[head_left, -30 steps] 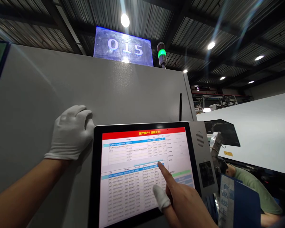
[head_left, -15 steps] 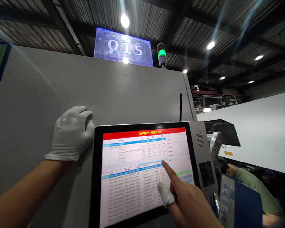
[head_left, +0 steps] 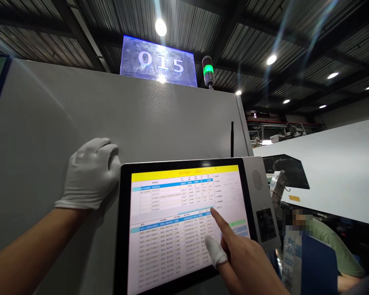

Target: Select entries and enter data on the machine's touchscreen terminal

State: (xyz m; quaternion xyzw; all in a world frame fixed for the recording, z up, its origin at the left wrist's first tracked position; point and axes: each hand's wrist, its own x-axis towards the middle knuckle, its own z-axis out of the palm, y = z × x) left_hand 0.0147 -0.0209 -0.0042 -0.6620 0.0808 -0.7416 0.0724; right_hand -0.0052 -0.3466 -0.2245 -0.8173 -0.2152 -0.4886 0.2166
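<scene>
Screen banner (head_left: 185, 172) turned from red to yellow.

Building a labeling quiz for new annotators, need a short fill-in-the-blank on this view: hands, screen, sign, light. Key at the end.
1. The left hand wears a white ____.
2. The right hand points at the touchscreen with its ____ finger.
3. The number on the illuminated sign is ____.
4. The lit band of the signal tower light is ____ in color.

Missing words: glove; index; 015; green.
</scene>
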